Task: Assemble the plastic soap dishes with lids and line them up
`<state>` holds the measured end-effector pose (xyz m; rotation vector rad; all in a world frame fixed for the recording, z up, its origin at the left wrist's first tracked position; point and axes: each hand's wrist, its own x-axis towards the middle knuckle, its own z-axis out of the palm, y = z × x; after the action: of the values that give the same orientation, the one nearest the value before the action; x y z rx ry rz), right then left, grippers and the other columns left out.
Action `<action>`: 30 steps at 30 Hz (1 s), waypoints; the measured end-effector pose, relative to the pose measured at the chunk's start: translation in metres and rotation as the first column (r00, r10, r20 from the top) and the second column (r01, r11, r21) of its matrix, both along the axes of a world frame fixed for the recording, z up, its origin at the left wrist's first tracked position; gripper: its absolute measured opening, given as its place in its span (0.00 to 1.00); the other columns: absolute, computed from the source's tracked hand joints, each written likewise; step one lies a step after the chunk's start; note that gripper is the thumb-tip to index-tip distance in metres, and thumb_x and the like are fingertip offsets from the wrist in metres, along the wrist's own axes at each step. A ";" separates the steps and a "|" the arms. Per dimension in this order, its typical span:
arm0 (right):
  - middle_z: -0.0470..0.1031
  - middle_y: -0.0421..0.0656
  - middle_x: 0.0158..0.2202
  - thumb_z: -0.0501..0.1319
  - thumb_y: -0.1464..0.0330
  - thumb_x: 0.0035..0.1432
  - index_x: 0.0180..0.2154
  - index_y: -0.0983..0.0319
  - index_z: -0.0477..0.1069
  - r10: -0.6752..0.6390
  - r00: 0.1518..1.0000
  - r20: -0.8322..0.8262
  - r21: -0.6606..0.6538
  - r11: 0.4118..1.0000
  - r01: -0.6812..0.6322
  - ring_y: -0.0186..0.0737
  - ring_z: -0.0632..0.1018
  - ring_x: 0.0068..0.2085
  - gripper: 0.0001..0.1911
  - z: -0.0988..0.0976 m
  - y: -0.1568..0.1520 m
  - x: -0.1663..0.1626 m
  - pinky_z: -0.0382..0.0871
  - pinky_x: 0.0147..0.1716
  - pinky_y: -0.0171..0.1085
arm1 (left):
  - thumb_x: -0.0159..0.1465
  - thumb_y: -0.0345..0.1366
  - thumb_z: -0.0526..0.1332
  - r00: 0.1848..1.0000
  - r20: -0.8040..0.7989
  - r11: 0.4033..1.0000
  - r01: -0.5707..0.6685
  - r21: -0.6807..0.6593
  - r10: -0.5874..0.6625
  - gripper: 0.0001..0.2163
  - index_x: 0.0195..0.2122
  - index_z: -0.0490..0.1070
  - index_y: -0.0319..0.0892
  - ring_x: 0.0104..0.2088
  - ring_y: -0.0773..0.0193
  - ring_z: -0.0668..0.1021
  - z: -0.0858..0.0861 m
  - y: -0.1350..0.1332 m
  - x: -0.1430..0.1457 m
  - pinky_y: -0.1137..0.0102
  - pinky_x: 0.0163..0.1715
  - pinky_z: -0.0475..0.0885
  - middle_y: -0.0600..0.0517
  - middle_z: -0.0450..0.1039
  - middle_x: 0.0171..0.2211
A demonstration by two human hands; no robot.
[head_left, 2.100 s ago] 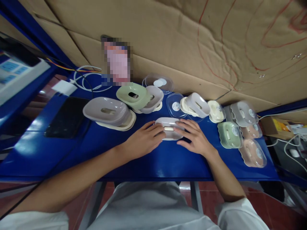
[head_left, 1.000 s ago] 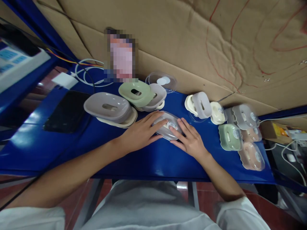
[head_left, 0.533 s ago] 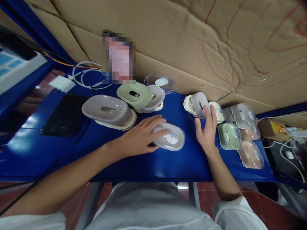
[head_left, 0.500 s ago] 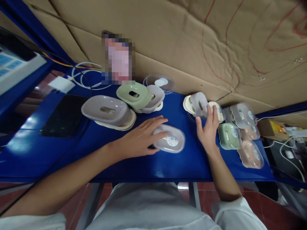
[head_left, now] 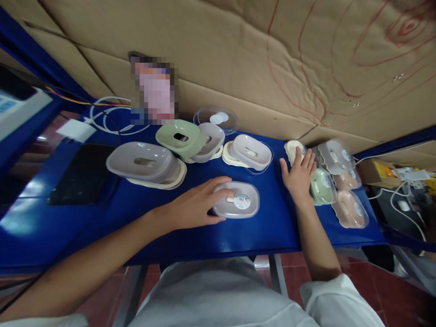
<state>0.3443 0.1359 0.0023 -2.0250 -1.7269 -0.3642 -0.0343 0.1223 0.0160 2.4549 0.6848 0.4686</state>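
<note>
My left hand [head_left: 195, 204] is closed around the left end of a grey soap box [head_left: 254, 200] with a clear lid and a round label, which sits flat on the blue table. Its thumb and fingers straddle that end. My right hand [head_left: 299, 179] has its fingers spread, hovering in front of a cream soap box [head_left: 293, 150], partly hidden behind the fingertips; whether they touch it I cannot tell. Close by stands a green lidded soap box [head_left: 322, 190]. Behind the held box, a grey slotted dish [head_left: 257, 156] rests on a cream tray [head_left: 230, 154] and a clear lid.
A green dish [head_left: 179, 131] and grey dishes [head_left: 139, 156] overlap cream trays at the left. Grey [head_left: 335, 154] and peach lidded boxes [head_left: 350, 211] stand at the right. A black tablet-like slab [head_left: 80, 175], white charger [head_left: 76, 131] and cables lie left; cardboard [head_left: 221, 54] walls the back.
The grey slotted dish with its cream tray has shifted left and lies flatter. My right hand has moved right, away from it, with fingers spreading. My left hand stays on the grey soap box.
</note>
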 end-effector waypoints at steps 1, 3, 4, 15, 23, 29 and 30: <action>0.56 0.72 0.75 0.51 0.41 0.73 0.72 0.70 0.62 -0.046 0.999 0.017 -0.006 0.999 0.046 0.76 0.58 0.76 0.45 -0.004 0.002 0.005 0.51 0.66 0.82 | 0.63 0.36 0.75 1.000 0.003 1.000 0.002 -0.001 -0.002 0.27 0.62 0.70 0.48 0.68 0.49 0.74 0.000 -0.001 0.000 0.59 0.63 0.77 0.42 0.62 0.73; 0.62 0.72 0.71 0.50 0.40 0.73 0.70 0.71 0.66 -0.061 0.998 0.028 -0.019 0.998 0.062 0.77 0.63 0.73 0.44 -0.008 0.005 0.009 0.57 0.64 0.81 | 0.62 0.36 0.76 1.000 0.021 1.000 0.009 -0.017 -0.008 0.27 0.61 0.70 0.48 0.67 0.49 0.75 0.000 -0.002 0.001 0.59 0.62 0.78 0.42 0.62 0.73; 0.67 0.70 0.69 0.50 0.41 0.74 0.68 0.69 0.69 -0.037 0.999 0.018 -0.021 0.999 0.037 0.74 0.67 0.71 0.42 -0.007 0.006 0.008 0.61 0.64 0.78 | 0.62 0.37 0.76 0.999 0.034 0.999 0.013 -0.031 -0.012 0.28 0.61 0.70 0.48 0.67 0.50 0.75 0.001 -0.004 0.001 0.60 0.61 0.79 0.42 0.62 0.73; 0.63 0.51 0.75 0.61 0.40 0.68 0.73 0.53 0.65 0.791 0.515 -0.330 -0.107 0.511 -0.853 0.59 0.67 0.74 0.40 0.076 -0.058 -0.059 0.69 0.70 0.59 | 0.63 0.38 0.75 0.917 0.383 0.989 -0.066 -0.133 0.112 0.30 0.62 0.63 0.47 0.70 0.46 0.71 0.006 -0.010 0.007 0.49 0.69 0.72 0.38 0.62 0.69; 0.71 0.51 0.69 0.69 0.51 0.67 0.67 0.53 0.72 0.680 0.728 -0.089 0.160 0.731 -0.664 0.60 0.72 0.71 0.31 0.067 -0.046 -0.051 0.69 0.70 0.63 | 0.67 0.45 0.73 0.802 0.523 0.946 -0.159 -0.281 0.290 0.45 0.76 0.46 0.54 0.79 0.41 0.56 0.005 -0.019 0.017 0.42 0.73 0.66 0.37 0.41 0.79; 0.72 0.58 0.63 0.67 0.48 0.66 0.61 0.62 0.74 0.004 0.994 -0.112 0.308 0.951 0.031 0.61 0.73 0.66 0.32 0.036 0.001 0.012 0.67 0.67 0.64 | 0.72 0.37 0.66 0.863 0.387 0.944 -0.272 -0.187 0.326 0.27 0.70 0.61 0.52 0.71 0.50 0.69 0.007 -0.017 0.015 0.52 0.67 0.75 0.42 0.60 0.72; 0.72 0.58 0.62 0.66 0.47 0.65 0.60 0.63 0.74 -0.061 0.992 -0.107 0.265 0.960 0.088 0.62 0.73 0.66 0.32 0.027 0.008 0.019 0.66 0.67 0.65 | 0.72 0.37 0.66 0.869 0.370 0.943 -0.277 -0.185 0.328 0.25 0.69 0.63 0.52 0.70 0.51 0.71 0.006 -0.015 0.014 0.53 0.65 0.76 0.43 0.62 0.70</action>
<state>0.3635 0.1441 0.0292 -1.8808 -1.4585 -0.4878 -0.0198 0.1076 0.0224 2.0460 0.8946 0.9840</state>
